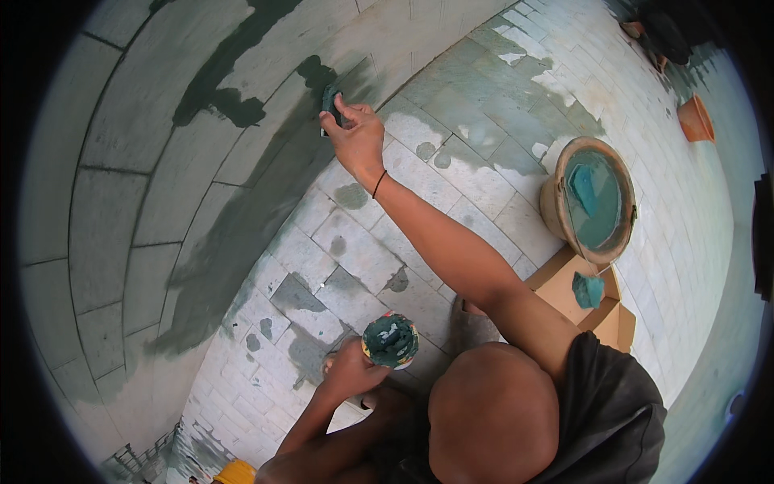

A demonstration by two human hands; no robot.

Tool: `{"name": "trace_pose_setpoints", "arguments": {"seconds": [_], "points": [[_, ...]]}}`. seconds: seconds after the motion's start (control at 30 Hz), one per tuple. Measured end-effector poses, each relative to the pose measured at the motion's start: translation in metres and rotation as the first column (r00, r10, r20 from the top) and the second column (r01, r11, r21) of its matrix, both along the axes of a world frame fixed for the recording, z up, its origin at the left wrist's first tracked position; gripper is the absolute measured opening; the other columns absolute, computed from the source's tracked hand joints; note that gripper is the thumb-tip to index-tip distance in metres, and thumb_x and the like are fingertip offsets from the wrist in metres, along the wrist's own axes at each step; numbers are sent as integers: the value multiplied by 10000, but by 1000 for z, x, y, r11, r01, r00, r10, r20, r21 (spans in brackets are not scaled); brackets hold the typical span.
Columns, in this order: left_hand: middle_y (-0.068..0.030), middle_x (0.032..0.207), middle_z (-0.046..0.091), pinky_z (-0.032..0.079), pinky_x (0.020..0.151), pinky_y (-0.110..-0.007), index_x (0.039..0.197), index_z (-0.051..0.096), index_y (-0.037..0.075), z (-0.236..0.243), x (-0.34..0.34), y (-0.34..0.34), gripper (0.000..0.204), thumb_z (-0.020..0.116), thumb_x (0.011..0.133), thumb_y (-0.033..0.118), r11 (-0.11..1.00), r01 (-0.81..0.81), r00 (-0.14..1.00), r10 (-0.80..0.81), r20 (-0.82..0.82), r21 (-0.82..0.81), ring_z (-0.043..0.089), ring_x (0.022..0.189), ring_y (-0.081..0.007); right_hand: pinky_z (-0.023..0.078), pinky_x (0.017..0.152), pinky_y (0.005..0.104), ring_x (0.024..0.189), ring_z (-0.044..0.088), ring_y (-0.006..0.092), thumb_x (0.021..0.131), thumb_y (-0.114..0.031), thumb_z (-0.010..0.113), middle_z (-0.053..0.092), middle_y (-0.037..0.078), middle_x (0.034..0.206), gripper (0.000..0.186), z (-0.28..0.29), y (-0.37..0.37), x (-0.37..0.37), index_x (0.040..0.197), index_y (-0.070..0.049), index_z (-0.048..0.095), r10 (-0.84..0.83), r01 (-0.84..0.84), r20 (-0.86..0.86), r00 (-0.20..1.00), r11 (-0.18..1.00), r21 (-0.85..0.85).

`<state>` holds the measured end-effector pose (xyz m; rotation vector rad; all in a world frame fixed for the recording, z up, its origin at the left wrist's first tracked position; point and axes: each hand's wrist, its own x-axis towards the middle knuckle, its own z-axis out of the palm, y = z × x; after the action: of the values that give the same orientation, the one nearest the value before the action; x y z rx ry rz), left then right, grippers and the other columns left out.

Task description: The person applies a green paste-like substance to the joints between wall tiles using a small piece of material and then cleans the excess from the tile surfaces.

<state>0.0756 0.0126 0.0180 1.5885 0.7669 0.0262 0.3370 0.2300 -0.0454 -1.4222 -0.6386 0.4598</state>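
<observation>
The tiled wall (105, 210) takes up the left side, with dark green smears (211, 89) at its far part and a broad dark band low along its foot; the pale tiled floor (677, 266) spreads to the right, marked with grey-green film and scattered damp-looking spots; the person's bare knee (493, 415) fills the near middle, a black sleeve (617, 395) to its right.

On the right stands a round bucket (553, 206) of murky green liquid, with a blue-green lump (583, 189) in it; an open cardboard box (622, 329) sits just beside it on the near side, with a smaller green scrap (588, 290) at it, though whether inside or on the edge is hard to tell; an orange pot (695, 119) lies well apart at the far right.

The left hand (355, 369) is curled around a cup (390, 340) of thick dark green paste, held near, above the floor; the right hand (357, 137) reaches far left, thumb and fingers closed in a pinch on a small dark pad (329, 100) at the wall, next to a green smear; a thin dark band (380, 185) circles the right wrist.
</observation>
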Motion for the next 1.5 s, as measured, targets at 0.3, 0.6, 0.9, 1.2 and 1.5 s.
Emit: {"name": "trace_pose_setpoints", "arguments": {"seconds": [0.3, 0.6, 0.9, 1.2, 1.5], "points": [[-190, 827, 725, 546, 700, -385, 998, 724, 7, 10, 4, 4, 220, 716, 788, 71, 997, 33, 999, -34, 8, 74, 711, 744, -347, 530, 721, 270, 804, 631, 114, 883, -211, 803, 650, 87, 1058, 395, -3, -3, 5, 1243, -57, 746, -48, 59, -106, 993, 992, 111], [-185, 785, 701, 534, 664, -410, 973, 713, 17, 10, 1, 2, 216, 720, 767, 83, 998, 1, 1000, -1, 3, 59, 680, 693, -368, 512, 877, 405, 971, 584, 304, 808, -159, 768, 647, 141, 1147, 405, 4, -30, 19, 1211, -117, 765, -131, 78, 394, 910, 986, 149], [-188, 725, 668, 516, 622, -427, 904, 689, 8, 4, -2, 6, 181, 735, 753, 96, 994, 44, 999, -43, -15, 103, 656, 657, -385, 497, 835, 415, 933, 531, 318, 768, -132, 758, 622, 124, 1128, 388, 48, 9, 39, 1155, -157, 772, -279, 40, 736, 617, 945, 324], [-179, 734, 672, 514, 622, -422, 913, 693, 7, 16, 6, 12, 186, 744, 757, 97, 994, 62, 998, -60, -28, 85, 663, 661, -373, 504, 838, 423, 970, 547, 333, 749, -100, 751, 610, 142, 1110, 392, 27, 4, 32, 1137, -154, 775, -222, 61, 771, 597, 971, 233], [-180, 764, 692, 531, 658, -414, 957, 709, 10, 15, 13, 7, 207, 727, 765, 85, 1000, 20, 999, -19, -28, 19, 672, 688, -377, 515, 860, 414, 982, 571, 323, 778, -143, 751, 634, 144, 1132, 386, -22, -16, 45, 1162, -161, 779, -25, 19, 804, 594, 1000, 17]]}}
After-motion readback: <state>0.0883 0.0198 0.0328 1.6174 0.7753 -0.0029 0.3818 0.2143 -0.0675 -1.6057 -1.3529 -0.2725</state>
